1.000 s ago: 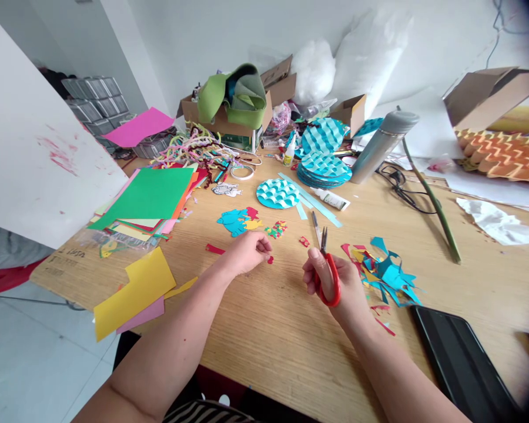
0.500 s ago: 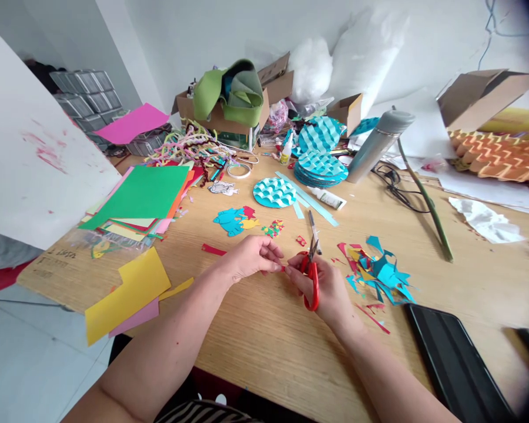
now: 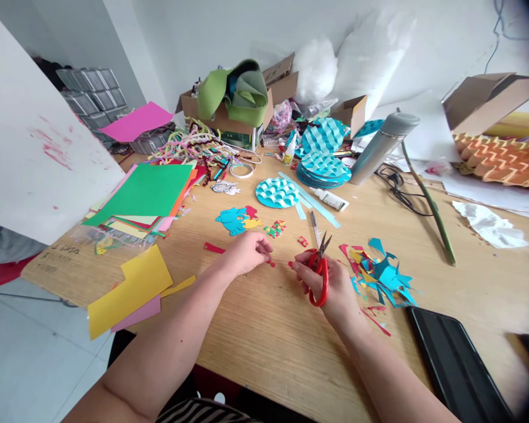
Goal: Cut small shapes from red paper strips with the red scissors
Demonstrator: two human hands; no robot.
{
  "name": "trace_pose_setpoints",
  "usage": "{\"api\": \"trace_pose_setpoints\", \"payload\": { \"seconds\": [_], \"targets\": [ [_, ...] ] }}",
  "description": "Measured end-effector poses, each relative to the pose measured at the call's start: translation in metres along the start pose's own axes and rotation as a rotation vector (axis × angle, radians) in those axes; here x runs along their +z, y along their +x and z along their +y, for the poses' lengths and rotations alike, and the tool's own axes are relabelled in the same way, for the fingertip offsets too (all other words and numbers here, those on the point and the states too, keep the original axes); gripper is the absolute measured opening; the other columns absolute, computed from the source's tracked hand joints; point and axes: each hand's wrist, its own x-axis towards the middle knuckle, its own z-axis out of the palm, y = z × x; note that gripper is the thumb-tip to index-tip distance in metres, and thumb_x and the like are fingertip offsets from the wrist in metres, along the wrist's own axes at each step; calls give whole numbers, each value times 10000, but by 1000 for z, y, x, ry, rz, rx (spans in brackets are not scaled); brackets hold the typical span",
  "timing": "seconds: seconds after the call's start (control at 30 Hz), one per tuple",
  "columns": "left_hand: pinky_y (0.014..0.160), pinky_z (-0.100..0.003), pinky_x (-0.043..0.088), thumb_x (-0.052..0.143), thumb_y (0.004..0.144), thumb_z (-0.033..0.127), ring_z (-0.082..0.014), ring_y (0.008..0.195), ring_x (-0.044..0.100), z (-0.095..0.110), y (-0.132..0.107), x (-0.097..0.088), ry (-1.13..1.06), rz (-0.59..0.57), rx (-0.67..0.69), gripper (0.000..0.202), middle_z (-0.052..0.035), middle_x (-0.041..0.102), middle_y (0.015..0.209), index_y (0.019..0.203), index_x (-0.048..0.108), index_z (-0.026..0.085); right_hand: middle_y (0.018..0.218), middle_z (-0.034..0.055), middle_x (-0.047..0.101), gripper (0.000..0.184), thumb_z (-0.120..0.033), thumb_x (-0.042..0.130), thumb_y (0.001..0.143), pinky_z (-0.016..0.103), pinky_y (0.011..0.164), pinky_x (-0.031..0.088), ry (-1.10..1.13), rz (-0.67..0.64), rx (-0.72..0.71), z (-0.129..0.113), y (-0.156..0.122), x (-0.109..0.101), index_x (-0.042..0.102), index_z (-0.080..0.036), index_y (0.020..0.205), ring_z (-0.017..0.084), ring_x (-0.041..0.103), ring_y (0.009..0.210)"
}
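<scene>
Left hand [image 3: 252, 254]: fingers narrowed, red dot [image 3: 273, 265] at their tips; whether held, I cannot tell.
Right hand [image 3: 328, 282]: grip holding scissors [image 3: 323, 269], blades parted; red scrap [image 3: 290, 264] at the fingertips.
Scissors: above the surface [image 3: 264, 335], near a pen [image 3: 314, 225].

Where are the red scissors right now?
In the head view, the scissors are right of centre, held in the right hand, left of the blue paper scraps.

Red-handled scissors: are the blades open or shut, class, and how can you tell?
Slightly open: the scissors in the right hand show their two blade tips apart, in a narrow V.
</scene>
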Motion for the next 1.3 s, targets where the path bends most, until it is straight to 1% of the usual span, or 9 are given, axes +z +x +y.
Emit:
{"api": "trace_pose_setpoints", "payload": {
  "seconds": [0.4, 0.53, 0.63, 0.73, 0.83, 1.03, 1.13, 1.2, 1.3],
  "targets": [
    [698, -271, 481, 611, 708, 81, -156, 721, 631, -11, 2, 2, 479, 107, 212, 151, -28, 702, 775, 758, 705, 187, 543, -43, 534, 354, -423, 783, 636, 198, 375, 360, -74, 12, -33, 2, 1, -1, 609, -153, 786, 91, 462, 412],
    [705, -272, 467, 634, 704, 104, -143, 699, 600, -6, 0, 2, 516, 163, 297, 120, -40, 677, 866, 743, 713, 185, 551, -42, 532, 355, -424, 770, 654, 206, 376, 367, -94, 0, -48, 4, 2, -1, 609, -156, 823, 97, 460, 414],
    [646, -247, 452, 636, 747, 205, -125, 659, 578, 0, -3, 2, 375, 89, 315, 78, -35, 667, 819, 747, 706, 169, 570, -32, 544, 326, -415, 751, 683, 215, 399, 381, -156, -6, -101, 7, 2, -2, 610, -158, 826, 107, 478, 440],
    [592, -236, 435, 630, 771, 351, -130, 645, 571, 5, -7, 5, 210, -67, 304, 208, -26, 664, 756, 812, 702, 160, 580, -23, 552, 308, -424, 730, 707, 221, 416, 390, -212, -10, -148, 9, 2, -3, 610, -158, 806, 114, 495, 455],
    [616, -234, 441, 647, 747, 331, -133, 674, 584, 6, -10, 9, 158, -130, 286, 203, -28, 671, 775, 832, 694, 152, 583, -22, 555, 322, -440, 728, 703, 222, 409, 387, -212, -26, -164, 9, 1, -3, 606, -158, 800, 114, 497, 445],
    [623, -237, 442, 631, 741, 244, -140, 674, 593, 8, -9, 6, 226, -71, 226, 111, -27, 669, 729, 749, 680, 145, 568, -27, 558, 336, -434, 738, 693, 210, 383, 375, -154, -20, -96, 5, -1, 0, 615, -153, 829, 102, 474, 419],
    [625, -258, 446, 624, 736, 224, -151, 658, 594, 6, -6, -1, 406, 40, 168, 99, -34, 678, 725, 727, 699, 159, 559, -31, 556, 342, -434, 749, 676, 203, 373, 373, -101, 13, -68, 4, -1, 1, 612, -154, 818, 93, 458, 403],
    [677, -273, 461, 611, 725, 181, -168, 720, 614, 3, -4, -2, 528, 110, 193, 103, -48, 693, 778, 720, 713, 169, 551, -33, 555, 344, -432, 759, 662, 200, 369, 371, -83, 27, -63, 3, -1, 0, 610, -154, 801, 91, 456, 399],
    [752, -290, 469, 586, 717, 137, -194, 820, 629, -2, -3, -2, 620, 125, 265, 152, -55, 699, 811, 716, 730, 187, 553, -28, 562, 337, -424, 761, 659, 194, 364, 367, -86, 35, -56, 2, 0, -1, 613, -153, 794, 94, 467, 405]
  ]
}}
